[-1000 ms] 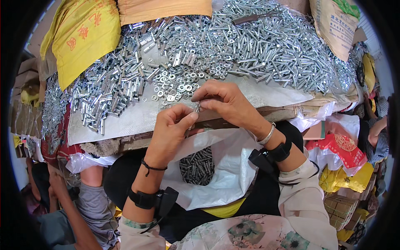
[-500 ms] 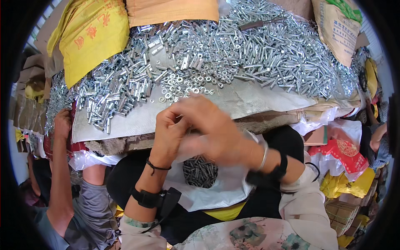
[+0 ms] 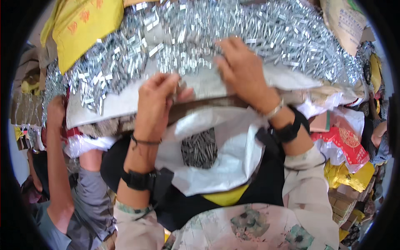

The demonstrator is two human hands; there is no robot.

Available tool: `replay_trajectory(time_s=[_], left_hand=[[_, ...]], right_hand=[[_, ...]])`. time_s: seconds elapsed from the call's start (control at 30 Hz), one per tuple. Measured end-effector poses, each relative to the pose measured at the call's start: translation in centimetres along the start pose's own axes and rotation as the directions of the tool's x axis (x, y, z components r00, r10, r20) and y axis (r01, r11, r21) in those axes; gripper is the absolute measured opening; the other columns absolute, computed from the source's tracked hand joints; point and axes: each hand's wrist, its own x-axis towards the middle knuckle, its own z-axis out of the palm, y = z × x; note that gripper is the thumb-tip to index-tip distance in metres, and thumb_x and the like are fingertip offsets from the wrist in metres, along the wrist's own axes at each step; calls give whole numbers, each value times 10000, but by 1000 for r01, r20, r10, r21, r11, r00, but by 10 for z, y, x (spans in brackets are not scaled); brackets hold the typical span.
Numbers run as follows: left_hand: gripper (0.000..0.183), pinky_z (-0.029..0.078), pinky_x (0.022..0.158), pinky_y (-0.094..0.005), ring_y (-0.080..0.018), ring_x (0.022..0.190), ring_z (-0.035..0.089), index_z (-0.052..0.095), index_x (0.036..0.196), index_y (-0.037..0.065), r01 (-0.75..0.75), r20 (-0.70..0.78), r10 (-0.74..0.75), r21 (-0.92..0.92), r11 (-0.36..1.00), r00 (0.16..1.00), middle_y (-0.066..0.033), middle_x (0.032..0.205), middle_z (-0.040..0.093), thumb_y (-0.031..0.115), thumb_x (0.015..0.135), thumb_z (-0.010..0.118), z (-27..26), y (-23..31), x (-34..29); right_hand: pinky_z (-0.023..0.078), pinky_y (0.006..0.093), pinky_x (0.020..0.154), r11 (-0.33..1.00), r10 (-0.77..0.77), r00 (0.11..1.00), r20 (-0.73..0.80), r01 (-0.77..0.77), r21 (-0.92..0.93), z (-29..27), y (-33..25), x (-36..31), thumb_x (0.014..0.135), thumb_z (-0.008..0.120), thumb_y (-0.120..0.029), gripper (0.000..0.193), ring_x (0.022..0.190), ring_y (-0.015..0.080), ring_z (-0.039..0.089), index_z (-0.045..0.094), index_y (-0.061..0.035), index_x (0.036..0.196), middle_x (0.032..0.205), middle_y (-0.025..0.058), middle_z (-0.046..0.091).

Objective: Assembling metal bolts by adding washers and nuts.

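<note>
My left hand (image 3: 156,98) is raised over the near edge of the work surface. Its thumb and forefinger are pinched together, and whatever is between them is too small and blurred to make out. Farther right, my right hand (image 3: 245,71) reaches to the near edge of the metal pile, thumb and forefinger apart and nothing visible between them. Below both hands, a white sack (image 3: 237,166) lies open across my lap. Inside it sits a heap of dark grey metal pins (image 3: 200,149).
Shiny metal sleeves (image 3: 100,68), small rings and rods (image 3: 287,46) cover the far side on a pale sheet (image 3: 287,79). A yellow sack (image 3: 87,29) hangs over the pile's left. A co-worker's hand (image 3: 56,110) rests at the left edge. A red bag (image 3: 343,146) lies right.
My hands have come apart: the right moved away to the far right toward the pile, the left slightly left and up. The sack's heap of pins is now fully uncovered. The whole view shifted.
</note>
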Motion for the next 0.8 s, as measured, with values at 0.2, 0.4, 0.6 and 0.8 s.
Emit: replay_trajectory(time_s=[0.2, 0.4, 0.6, 0.8], left_hand=[[141, 597, 746, -246, -7, 507, 392, 602, 869, -12, -35, 64, 44, -133, 990, 997, 15, 714, 512, 117, 906, 644, 5, -1, 2], [155, 600, 744, -263, -7, 513, 388, 605, 884, -18, -74, 124, 80, -57, 996, 989, 29, 672, 486, 130, 909, 642, 4, -7, -2], [151, 598, 797, -302, -15, 535, 385, 626, 881, -27, -70, 169, 77, -48, 996, 983, 29, 675, 483, 122, 909, 637, 6, -11, 0], [187, 556, 915, -332, -10, 535, 405, 615, 1002, -32, -23, 155, 16, 45, 999, 988, -17, 815, 589, 144, 936, 610, -1, -7, -3]], right_hand=[[519, 438, 618, 981, -59, 994, 97, 76, -177, 12, 13, 19, 828, 625, -149, 122, 736, 358, 633, 571, -60, 890, 868, 168, 574], [512, 435, 588, 946, -154, 986, 60, 165, -279, 18, 12, 17, 822, 567, -83, 59, 683, 352, 630, 561, -26, 811, 829, 177, 565], [497, 444, 583, 963, -185, 983, 4, 182, -199, 23, 16, 13, 823, 559, -75, 55, 663, 357, 623, 573, -31, 793, 781, 168, 568], [495, 445, 587, 941, -321, 929, -186, 289, -178, 37, 26, 15, 779, 558, -50, 51, 656, 374, 618, 581, -14, 750, 738, 190, 573]])
